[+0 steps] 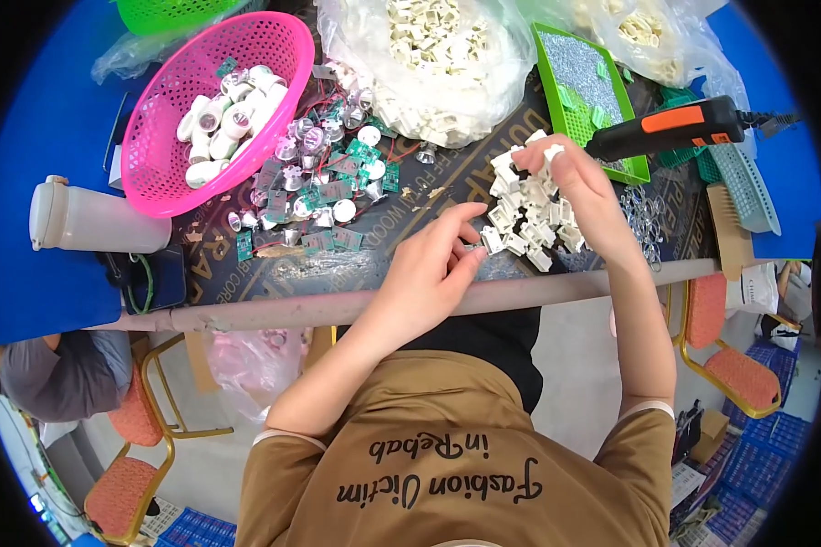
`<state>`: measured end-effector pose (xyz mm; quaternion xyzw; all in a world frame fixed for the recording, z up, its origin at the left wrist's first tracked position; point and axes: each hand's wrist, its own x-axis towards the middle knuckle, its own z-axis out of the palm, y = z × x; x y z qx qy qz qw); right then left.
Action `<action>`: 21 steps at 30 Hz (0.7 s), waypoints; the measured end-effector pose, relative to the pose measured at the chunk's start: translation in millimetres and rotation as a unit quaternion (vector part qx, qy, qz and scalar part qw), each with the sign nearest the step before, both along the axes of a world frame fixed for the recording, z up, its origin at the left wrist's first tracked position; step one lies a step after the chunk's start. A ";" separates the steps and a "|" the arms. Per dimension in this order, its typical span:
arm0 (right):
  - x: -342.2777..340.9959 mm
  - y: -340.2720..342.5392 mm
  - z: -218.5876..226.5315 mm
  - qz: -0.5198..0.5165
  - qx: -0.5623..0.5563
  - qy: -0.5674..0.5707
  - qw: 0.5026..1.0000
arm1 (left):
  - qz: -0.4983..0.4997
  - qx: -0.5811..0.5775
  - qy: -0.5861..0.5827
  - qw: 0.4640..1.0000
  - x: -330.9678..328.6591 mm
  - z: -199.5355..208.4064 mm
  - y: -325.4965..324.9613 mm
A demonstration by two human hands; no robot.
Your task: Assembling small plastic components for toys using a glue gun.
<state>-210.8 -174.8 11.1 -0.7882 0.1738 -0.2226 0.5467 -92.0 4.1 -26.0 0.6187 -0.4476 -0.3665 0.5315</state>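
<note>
My left hand (433, 273) is closed at the table's near edge, its thumb and index finger pinching a small white plastic part (492, 240). Just beyond lies a loose heap of similar white plastic parts (538, 211). Over the far side of that heap, my right hand (586, 187) reaches in with bent fingers. Its thumb and fingertips are apart, with white parts showing between and beneath them; nothing is plainly gripped. A black and orange corded handheld tool (680, 126) lies close to the right hand, its tip toward the green tray (641, 173).
A pink basket (146, 173) of white rounded housings stands left, beside a pile of circuit boards with reflectors (324, 187). Plastic bags of white parts (429, 55) lie behind. Metal clips (646, 223) lie right. A pale lidded container (100, 217) stands far left; another person (64, 374) sits there.
</note>
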 end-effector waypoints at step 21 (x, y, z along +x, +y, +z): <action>-40.6 44.2 9.4 -0.058 -0.330 0.045 0.941 | 0.140 -0.053 -0.399 0.904 4.4 3.9 -32.3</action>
